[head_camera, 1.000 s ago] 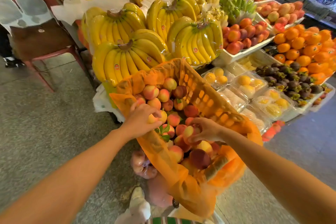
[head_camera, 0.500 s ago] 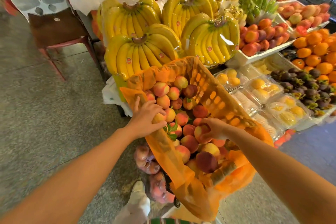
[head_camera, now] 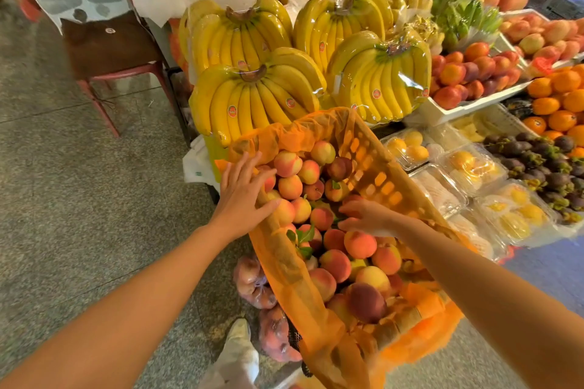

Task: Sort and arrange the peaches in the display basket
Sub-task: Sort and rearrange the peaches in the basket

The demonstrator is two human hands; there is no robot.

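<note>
Partly done, apparently: peaches (head_camera: 360,243) heaped unevenly in orange basket (head_camera: 379,180). Left hand (head_camera: 243,193) flat, fingers spread, pressing fruit near left rim; right hand (head_camera: 366,215) relaxed, gripping nothing, touching centre pile. Levelling and sorting left to do.

Top peaches (head_camera: 360,243) hide the basket's (head_camera: 379,180) depths; banana stickers (head_camera: 232,110) are too small to read.

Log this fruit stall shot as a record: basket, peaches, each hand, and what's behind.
basket: orange slotted plastic basket, lined with sheer orange film
peaches: round pink-yellow peaches heaped inside it
left hand: fingers spread, resting on peaches by the left rim
right hand: fingers straight, touching peaches mid-basket
behind: wrapped bunches of yellow bananas
</note>
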